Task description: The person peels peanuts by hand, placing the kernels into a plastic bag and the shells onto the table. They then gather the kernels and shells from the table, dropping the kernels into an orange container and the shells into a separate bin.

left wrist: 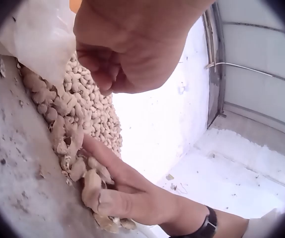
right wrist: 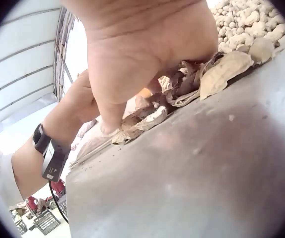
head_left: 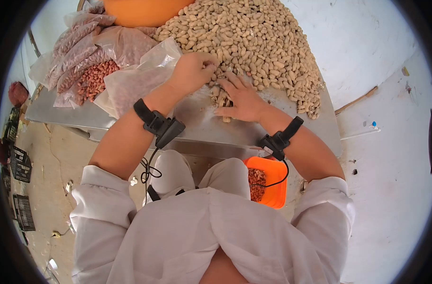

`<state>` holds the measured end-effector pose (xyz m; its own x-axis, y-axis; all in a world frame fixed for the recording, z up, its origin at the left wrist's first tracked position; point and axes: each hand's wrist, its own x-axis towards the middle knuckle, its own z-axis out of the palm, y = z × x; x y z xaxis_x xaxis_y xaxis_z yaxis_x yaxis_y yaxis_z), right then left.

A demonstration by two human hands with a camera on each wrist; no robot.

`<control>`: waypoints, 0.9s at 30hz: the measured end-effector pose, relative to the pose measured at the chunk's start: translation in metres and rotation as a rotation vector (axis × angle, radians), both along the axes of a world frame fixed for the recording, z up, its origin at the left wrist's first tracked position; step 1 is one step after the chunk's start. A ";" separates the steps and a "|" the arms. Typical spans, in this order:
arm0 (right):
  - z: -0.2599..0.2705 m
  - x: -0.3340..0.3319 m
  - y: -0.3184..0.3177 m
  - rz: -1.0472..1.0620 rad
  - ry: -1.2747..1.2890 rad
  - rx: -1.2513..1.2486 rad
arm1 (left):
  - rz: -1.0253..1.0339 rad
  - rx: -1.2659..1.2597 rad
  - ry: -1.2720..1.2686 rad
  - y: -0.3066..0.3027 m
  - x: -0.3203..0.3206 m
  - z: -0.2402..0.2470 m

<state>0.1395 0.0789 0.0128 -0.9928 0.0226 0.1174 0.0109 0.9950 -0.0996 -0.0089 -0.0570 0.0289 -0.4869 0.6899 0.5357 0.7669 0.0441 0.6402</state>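
Head view high, facing down; wrist views close, sideways; peanuts (head_left: 247,42) shared.

Heaped peanuts (head_left: 254,42), bagged kernels (head_left: 96,79) and black crates (head_left: 24,213) suggest a workshop.

Shirt (head_left: 173,236): pale off-white, loose, softly creased
Sleeves (head_left: 102,196): same pale cloth, rolled up in thick folds
Trousers (head_left: 171,170): pale, near the shirt's shade
Left wristband (head_left: 142,111): black, bearing a boxy black unit (right wrist: 56,159) with a small pale label (right wrist: 49,176)
Right wristband (head_left: 292,129): also black, similar unit
Cables (head_left: 287,171): thin, black, left one looped
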 end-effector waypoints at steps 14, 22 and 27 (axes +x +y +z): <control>-0.007 0.018 -0.007 0.068 0.263 0.018 | -0.039 0.289 -0.725 0.003 -0.046 -0.042; -0.013 0.016 -0.004 0.058 0.382 -0.041 | -0.078 0.293 -0.686 0.002 -0.047 -0.045; -0.011 0.016 -0.004 0.049 0.388 -0.089 | -0.082 0.269 -0.683 0.000 -0.045 -0.043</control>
<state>0.1560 0.0747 0.0023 -0.8755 0.0033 0.4832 -0.0920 0.9806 -0.1733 -0.0544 -0.0571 -0.0138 -0.7246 0.6262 0.2876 0.1881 -0.2218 0.9568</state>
